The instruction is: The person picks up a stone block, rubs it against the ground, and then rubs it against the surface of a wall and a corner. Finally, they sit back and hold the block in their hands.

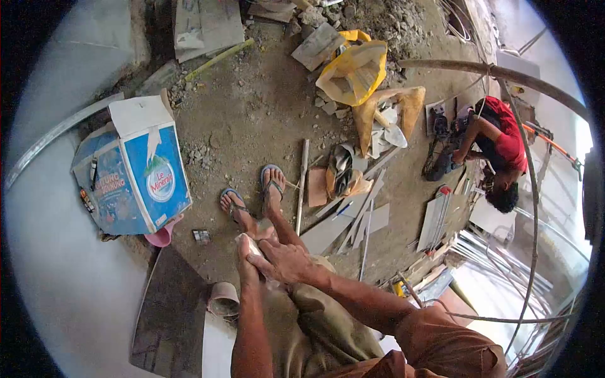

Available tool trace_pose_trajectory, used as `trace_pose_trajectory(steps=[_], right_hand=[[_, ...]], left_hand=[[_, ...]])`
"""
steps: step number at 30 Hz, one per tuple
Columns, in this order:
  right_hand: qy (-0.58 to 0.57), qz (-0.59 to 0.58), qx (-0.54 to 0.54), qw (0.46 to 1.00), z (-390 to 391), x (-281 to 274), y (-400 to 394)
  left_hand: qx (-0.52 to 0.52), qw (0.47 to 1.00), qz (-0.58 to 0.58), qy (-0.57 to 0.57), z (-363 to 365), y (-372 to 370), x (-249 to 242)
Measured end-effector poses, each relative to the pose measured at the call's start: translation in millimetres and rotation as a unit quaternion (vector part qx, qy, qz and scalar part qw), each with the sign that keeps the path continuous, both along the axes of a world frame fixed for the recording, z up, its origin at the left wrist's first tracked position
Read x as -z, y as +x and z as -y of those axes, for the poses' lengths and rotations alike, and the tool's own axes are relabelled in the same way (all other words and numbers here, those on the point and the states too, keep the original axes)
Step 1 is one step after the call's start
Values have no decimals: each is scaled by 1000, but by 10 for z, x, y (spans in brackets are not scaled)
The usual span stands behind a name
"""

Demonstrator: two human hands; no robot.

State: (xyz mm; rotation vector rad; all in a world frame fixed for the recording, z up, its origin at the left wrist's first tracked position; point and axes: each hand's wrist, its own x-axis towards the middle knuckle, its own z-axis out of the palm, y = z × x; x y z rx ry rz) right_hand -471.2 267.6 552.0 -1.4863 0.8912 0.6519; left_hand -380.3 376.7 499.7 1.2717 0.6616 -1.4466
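Note:
My left hand is closed around a small whitish thing, held in front of my lap; its kind I cannot make out. From the other side, my right hand bends over it with fingers curled against it. Something clear, like thin plastic, shows about the fingers. Parts of the held thing are hidden by both hands. Below them are my feet in flip-flops on the dirt floor.
On the left stands a blue and white carton, with a pink dipper and a bucket nearby. Board offcuts, a yellow sack and rubble lie ahead. At right, a person in a red shirt crouches near hanging cables.

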Motion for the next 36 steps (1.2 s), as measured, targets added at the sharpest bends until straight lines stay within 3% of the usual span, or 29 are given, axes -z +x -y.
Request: trace_pose_trajectory(steps=[3, 4, 5, 7, 9, 11, 13, 16, 17, 18, 22, 26, 28, 31, 32, 33, 34, 35, 36], right_hand=[[16, -18, 35, 999, 60, -95, 55], [-48, -3, 26, 998, -187, 133, -39], [-29, 22, 13, 999, -207, 138, -7], [-58, 16, 93, 994, -135, 105, 30], [-9, -14, 79, 997, -55, 36, 105], [29, -59, 60, 996, -49, 70, 125], [92, -82, 102, 987, -120, 158, 124], [28, -37, 98, 994, -270, 306, 35], [-3, -4, 97, 995, -276, 283, 135], [37, -6, 140, 989, -213, 175, 206], [23, -23, 59, 998, -204, 178, 306], [26, -50, -1, 998, -235, 73, 469], [30, 8, 75, 997, -295, -1, 533], [-36, 51, 43, 997, -381, 39, 502], [-34, 7, 39, 999, -400, -4, 572], [-33, 8, 26, 999, -425, 16, 592], [-66, 45, 30, 996, -471, 51, 586], [-92, 81, 32, 992, -525, 47, 574], [17, -55, -43, 997, -435, 1, 693]], left_hand=[[81, 989, -100, -71, -124, 85, 418], [110, 990, -47, -77, -100, 74, 312], [8, 995, -42, -92, -117, -6, 232], [18, 997, 19, 76, 174, 58, -164], [-87, 995, -32, -26, -152, -104, 197], [-46, 998, -32, -7, -172, -66, 74], [-98, 994, -43, 14, -228, -154, 139], [-151, 985, -79, -32, -402, -245, 263], [-131, 991, -19, -31, -374, -208, 245], [-143, 989, -12, -27, -386, -165, 193], [-231, 968, -36, -87, -148, 29, -181], [-298, 953, -37, -43, -290, -10, -214], [-270, 960, -8, -74, -210, 172, -414], [-270, 958, 60, -72, -273, 174, -375], [-282, 955, 62, -72, -315, 170, -332], [-136, 970, 202, 2, -359, 162, -285], [18, 941, 328, 83, -416, 142, -250], [7, 941, 324, 97, -470, 101, -185], [-159, 968, 176, 85, -483, 98, -101]])
